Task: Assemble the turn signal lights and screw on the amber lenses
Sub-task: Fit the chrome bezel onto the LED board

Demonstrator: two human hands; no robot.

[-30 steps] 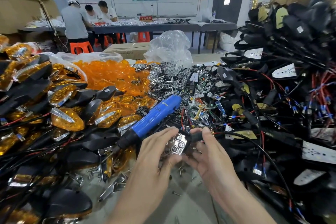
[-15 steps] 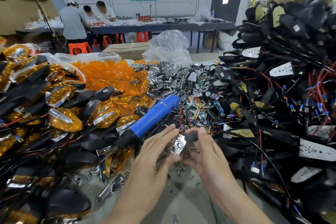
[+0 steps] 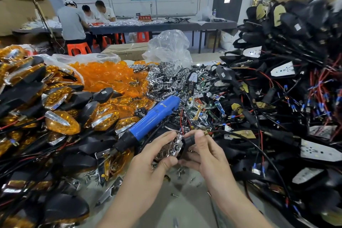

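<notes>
A workshop worktop [image 3: 185, 209] is buried under parts, and a blue electric screwdriver [image 3: 153, 118] lies slantwise in the middle of it, untouched. Left of the screwdriver is a heap of finished turn signal lights [image 3: 61, 122], black shells with amber lenses already on. Beyond the screwdriver lie a bag of loose amber lenses [image 3: 103, 76] and a mound of chrome reflectors [image 3: 162, 77]. Right of it a much taller tangle of bare wired housings [image 3: 277, 98] waits. Just below the screwdriver's nose the two hands are close together, fingertips almost meeting: the left hand [image 3: 153, 157] pinches a chrome reflector [image 3: 169, 148] between thumb and fingers, and the right hand [image 3: 205, 153] curls round a black housing [image 3: 188, 141] whose cable trails off to the right. The reflector touches the housing's mouth, but whether it is fully seated cannot be told. This unit looks to be at an early step: lens and screws are yet to come, with loose screws [image 3: 180, 171] near the screwdriver's tip. Overall, many units seem done and many more remain.
</notes>
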